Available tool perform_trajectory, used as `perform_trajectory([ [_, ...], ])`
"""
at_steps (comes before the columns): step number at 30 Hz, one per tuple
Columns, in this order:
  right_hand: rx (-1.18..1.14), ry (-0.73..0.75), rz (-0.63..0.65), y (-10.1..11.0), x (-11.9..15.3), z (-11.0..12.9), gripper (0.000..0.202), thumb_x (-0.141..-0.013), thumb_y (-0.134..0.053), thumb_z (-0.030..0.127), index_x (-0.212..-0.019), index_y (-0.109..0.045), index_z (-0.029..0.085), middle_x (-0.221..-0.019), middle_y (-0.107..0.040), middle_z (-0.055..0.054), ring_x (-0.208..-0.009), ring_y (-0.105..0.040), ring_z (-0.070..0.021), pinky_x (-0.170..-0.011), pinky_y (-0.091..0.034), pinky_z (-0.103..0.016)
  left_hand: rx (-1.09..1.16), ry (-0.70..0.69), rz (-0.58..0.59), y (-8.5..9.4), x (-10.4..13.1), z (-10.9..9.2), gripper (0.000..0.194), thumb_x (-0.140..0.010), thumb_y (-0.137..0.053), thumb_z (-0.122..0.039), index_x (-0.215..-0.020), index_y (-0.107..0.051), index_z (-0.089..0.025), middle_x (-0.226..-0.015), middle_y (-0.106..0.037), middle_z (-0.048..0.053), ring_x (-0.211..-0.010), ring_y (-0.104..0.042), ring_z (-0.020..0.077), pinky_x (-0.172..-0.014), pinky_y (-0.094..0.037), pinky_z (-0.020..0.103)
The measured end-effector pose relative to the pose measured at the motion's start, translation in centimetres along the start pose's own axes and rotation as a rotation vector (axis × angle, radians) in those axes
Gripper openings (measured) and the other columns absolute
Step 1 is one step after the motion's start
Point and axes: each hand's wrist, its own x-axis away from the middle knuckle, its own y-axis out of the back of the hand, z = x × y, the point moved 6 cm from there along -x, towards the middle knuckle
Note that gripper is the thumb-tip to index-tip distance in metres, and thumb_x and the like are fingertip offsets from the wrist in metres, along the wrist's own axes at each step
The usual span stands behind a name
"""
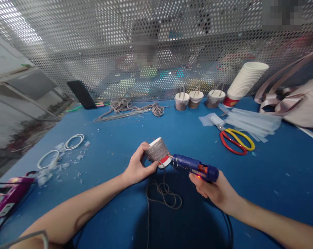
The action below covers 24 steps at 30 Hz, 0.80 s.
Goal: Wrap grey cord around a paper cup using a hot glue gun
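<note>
My left hand is closed around a paper cup tilted on its side above the blue table. Grey cord wraps most of the cup, and a band of red and white shows at its right end. Wrapped in my right hand is a blue hot glue gun, an orange-red light glowing under its body. The gun's nozzle points left and meets the cup, or nearly so, beside the red band. From the cup a loose grey cord hangs down and curls on the table.
Cord-wrapped cups with loops, stacked paper cups and bundled cord line the back, before a perforated metal screen. Scissors and clear strips lie right. White rings, scraps and a purple power strip are left.
</note>
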Motion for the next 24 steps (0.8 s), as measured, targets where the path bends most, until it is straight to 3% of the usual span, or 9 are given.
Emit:
perform_trajectory([
  [14, -0.057, -0.082, 0.035, -0.2, 0.1, -0.9, 0.037, -0.091, -0.045, 0.042, -0.062, -0.034, 0.022, -0.050, -0.030, 0.008, -0.041, -0.029, -0.0061, -0.038, -0.025, -0.022, 0.066, 0.013, -0.003, 0.2, -0.2, 0.2, 0.022, -0.072, -0.065, -0.023, -0.080, -0.045, -0.019, -0.077, -0.046, 0.000, -0.068, -0.045, 0.0122, -0.061, -0.040, 0.025],
  [24, 0.099, 0.069, 0.000, -1.0, 0.4, 0.6, 0.028, -0.084, -0.053, 0.032, -0.064, -0.038, 0.021, -0.051, -0.030, 0.008, -0.045, -0.025, -0.0063, -0.039, -0.024, -0.021, 0.006, 0.025, 0.013, -0.2, -0.1, 0.3, 0.021, -0.072, -0.064, -0.020, -0.082, -0.046, -0.019, -0.079, -0.046, 0.000, -0.070, -0.046, 0.0128, -0.062, -0.041, 0.026],
])
